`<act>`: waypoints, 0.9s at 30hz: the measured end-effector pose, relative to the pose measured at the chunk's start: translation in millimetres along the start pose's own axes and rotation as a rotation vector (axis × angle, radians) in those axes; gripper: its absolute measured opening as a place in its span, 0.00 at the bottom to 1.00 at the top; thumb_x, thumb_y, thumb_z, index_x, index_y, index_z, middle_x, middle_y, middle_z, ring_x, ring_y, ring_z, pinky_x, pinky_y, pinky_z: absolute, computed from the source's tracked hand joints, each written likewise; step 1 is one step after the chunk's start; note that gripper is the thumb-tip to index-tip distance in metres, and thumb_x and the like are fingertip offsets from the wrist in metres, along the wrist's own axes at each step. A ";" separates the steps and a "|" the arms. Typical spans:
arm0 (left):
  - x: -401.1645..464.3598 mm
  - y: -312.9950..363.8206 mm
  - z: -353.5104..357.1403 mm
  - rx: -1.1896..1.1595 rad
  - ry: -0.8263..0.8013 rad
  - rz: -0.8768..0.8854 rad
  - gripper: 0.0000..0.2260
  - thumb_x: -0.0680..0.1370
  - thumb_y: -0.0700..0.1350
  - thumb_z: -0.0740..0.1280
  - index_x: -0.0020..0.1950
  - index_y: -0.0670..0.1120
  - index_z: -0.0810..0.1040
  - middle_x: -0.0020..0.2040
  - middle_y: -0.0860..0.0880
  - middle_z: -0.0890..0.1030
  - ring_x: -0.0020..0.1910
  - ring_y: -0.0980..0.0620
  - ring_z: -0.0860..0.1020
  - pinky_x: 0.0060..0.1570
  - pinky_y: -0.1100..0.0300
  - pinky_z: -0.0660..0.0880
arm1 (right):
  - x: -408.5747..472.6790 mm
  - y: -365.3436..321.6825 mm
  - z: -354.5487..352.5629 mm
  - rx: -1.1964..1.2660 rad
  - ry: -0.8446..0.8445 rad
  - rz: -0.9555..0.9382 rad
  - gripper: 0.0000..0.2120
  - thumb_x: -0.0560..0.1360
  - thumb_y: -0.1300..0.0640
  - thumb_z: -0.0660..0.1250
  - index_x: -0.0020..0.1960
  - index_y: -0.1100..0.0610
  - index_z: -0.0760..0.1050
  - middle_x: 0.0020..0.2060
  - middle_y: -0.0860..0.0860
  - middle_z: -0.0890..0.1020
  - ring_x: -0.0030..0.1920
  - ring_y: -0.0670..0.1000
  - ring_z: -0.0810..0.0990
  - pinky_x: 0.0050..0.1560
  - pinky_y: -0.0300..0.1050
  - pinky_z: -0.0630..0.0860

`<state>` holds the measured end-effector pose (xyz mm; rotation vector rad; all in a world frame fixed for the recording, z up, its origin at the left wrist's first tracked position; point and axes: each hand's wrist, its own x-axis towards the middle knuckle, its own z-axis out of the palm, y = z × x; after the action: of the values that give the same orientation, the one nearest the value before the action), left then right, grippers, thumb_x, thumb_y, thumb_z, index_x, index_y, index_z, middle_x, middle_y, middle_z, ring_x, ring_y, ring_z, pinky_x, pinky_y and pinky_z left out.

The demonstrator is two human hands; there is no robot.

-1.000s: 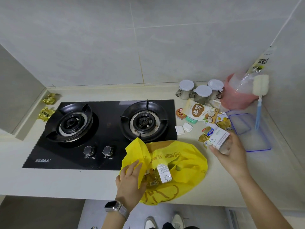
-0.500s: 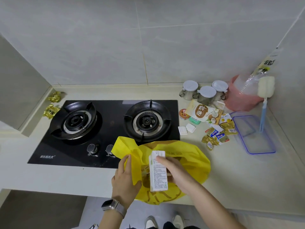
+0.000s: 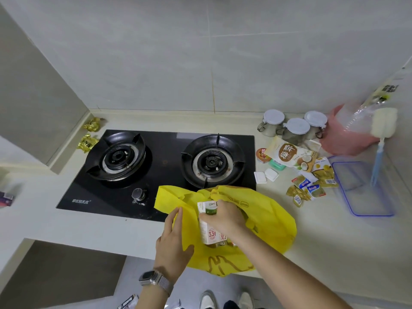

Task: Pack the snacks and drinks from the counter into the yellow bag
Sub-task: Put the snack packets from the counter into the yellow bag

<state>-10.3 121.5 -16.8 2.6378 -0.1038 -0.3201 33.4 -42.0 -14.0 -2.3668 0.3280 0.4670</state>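
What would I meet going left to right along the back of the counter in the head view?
Gold wrappers → left burner → right burner → three lidded jars → pink tub → bottle brush.

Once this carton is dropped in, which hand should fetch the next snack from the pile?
Probably right. The right hand holds the milk carton in the yellow bag, and the snack packets lie on its side. The left hand holds the bag's edge open.

Head view, steeply down, near counter (image 3: 334, 241)
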 end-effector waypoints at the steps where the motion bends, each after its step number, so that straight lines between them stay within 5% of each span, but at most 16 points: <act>1: 0.3 -0.2 -0.4 -0.011 -0.001 0.006 0.44 0.69 0.45 0.72 0.75 0.51 0.46 0.74 0.53 0.53 0.55 0.53 0.76 0.48 0.54 0.76 | 1.5 -2.4 2.1 -0.092 0.019 -0.019 0.19 0.68 0.37 0.67 0.38 0.53 0.68 0.38 0.49 0.77 0.41 0.53 0.79 0.33 0.44 0.70; 6: 1.4 -4.2 -0.4 -0.016 -0.017 0.029 0.43 0.69 0.45 0.72 0.76 0.50 0.47 0.74 0.53 0.54 0.46 0.54 0.74 0.41 0.59 0.76 | 10.5 -5.4 21.9 -0.371 0.007 -0.037 0.22 0.68 0.37 0.67 0.52 0.54 0.73 0.50 0.53 0.81 0.51 0.57 0.80 0.40 0.44 0.70; 11: 0.9 -7.9 -0.1 -0.017 -0.025 0.044 0.42 0.69 0.47 0.72 0.75 0.50 0.49 0.73 0.54 0.54 0.49 0.52 0.75 0.41 0.59 0.77 | 8.5 6.1 28.7 -0.438 0.038 -0.095 0.20 0.76 0.40 0.60 0.55 0.56 0.73 0.50 0.55 0.81 0.50 0.57 0.79 0.38 0.44 0.66; 14: 1.9 -8.2 1.4 -0.045 -0.013 0.062 0.41 0.70 0.46 0.72 0.75 0.49 0.50 0.73 0.52 0.55 0.56 0.51 0.74 0.45 0.59 0.78 | 2.9 18.1 10.4 -0.239 0.007 -0.235 0.21 0.75 0.40 0.61 0.57 0.56 0.74 0.50 0.53 0.80 0.51 0.54 0.78 0.40 0.45 0.70; 16: 4.4 -6.2 4.1 -0.072 -0.004 0.086 0.40 0.70 0.45 0.72 0.75 0.49 0.51 0.74 0.52 0.55 0.64 0.50 0.70 0.50 0.62 0.76 | -6.0 29.7 -12.0 0.028 0.028 -0.376 0.15 0.75 0.44 0.64 0.54 0.53 0.78 0.48 0.47 0.82 0.46 0.44 0.79 0.44 0.43 0.75; 18: 7.7 -2.2 7.4 -0.083 0.003 0.109 0.40 0.70 0.44 0.72 0.75 0.49 0.52 0.74 0.51 0.56 0.68 0.50 0.66 0.54 0.63 0.72 | -12.1 48.3 -36.0 0.216 0.219 -0.437 0.06 0.74 0.52 0.67 0.47 0.53 0.81 0.38 0.42 0.82 0.35 0.39 0.77 0.38 0.36 0.74; 21: 12.8 4.8 11.4 -0.093 0.008 0.143 0.39 0.70 0.43 0.71 0.75 0.48 0.53 0.73 0.51 0.56 0.70 0.50 0.63 0.60 0.63 0.68 | -6.1 87.8 -72.3 0.296 0.592 -0.336 0.06 0.73 0.60 0.70 0.50 0.56 0.79 0.38 0.44 0.81 0.34 0.42 0.78 0.35 0.28 0.71; 23: 16.2 9.8 13.3 -0.099 0.014 0.156 0.38 0.71 0.42 0.71 0.75 0.47 0.53 0.73 0.50 0.57 0.71 0.50 0.62 0.63 0.64 0.64 | 10.3 120.1 -91.3 0.241 0.707 -0.213 0.13 0.71 0.62 0.70 0.56 0.58 0.77 0.46 0.51 0.82 0.42 0.49 0.79 0.41 0.34 0.75; 25: 19.3 14.5 15.2 -0.100 0.016 0.161 0.38 0.71 0.42 0.71 0.75 0.47 0.54 0.73 0.49 0.58 0.72 0.49 0.61 0.64 0.64 0.62 | 32.2 157.9 -101.7 0.120 0.668 -0.038 0.21 0.69 0.62 0.72 0.61 0.58 0.73 0.55 0.56 0.78 0.54 0.58 0.76 0.53 0.49 0.74; 27: 21.8 19.4 16.9 -0.105 0.010 0.164 0.37 0.71 0.42 0.71 0.75 0.47 0.55 0.73 0.49 0.58 0.72 0.49 0.61 0.64 0.64 0.61 | 49.0 191.0 -106.9 -0.021 0.522 0.097 0.28 0.67 0.57 0.73 0.65 0.57 0.70 0.61 0.58 0.74 0.62 0.62 0.70 0.61 0.54 0.68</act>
<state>6.4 94.0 -26.8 2.5075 -0.2901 -0.2496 35.5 -258.6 -72.0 -2.4733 0.6778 -0.1171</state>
